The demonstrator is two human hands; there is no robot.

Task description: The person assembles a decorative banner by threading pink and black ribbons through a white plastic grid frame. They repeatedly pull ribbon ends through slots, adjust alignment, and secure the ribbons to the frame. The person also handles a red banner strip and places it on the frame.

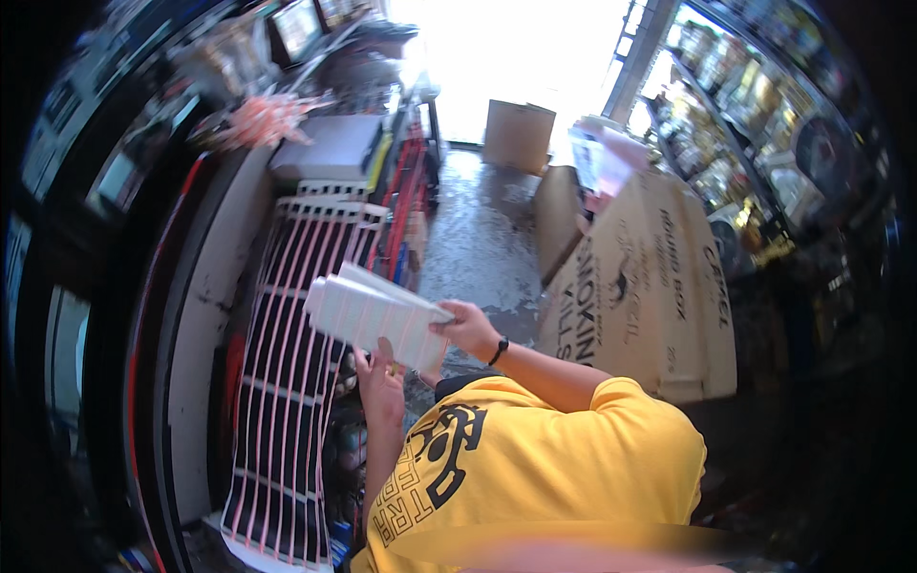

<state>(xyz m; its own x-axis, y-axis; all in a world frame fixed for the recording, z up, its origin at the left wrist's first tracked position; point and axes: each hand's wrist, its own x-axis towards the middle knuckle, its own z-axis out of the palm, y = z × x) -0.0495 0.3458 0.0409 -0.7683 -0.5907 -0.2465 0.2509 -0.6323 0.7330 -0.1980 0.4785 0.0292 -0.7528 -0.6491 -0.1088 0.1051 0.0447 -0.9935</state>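
Note:
A stack of pale, thin sheets with faint lines is held up in front of my body, its layers fanned apart at the upper edge. My right hand pinches the stack's right end; a dark band circles that wrist. At the lower edge, my left hand grips the same stack, with the thumb on the face turned to me and the other fingers partly hidden. Just left of the sheets hangs a long black panel strip crossed by white and pink lines, reaching down from a ledge.
A large cardboard box stands to the right, with a smaller carton farther off in the walkway. Packed shelves line the far right. Pink ribbon-like strips lie by a white box at left.

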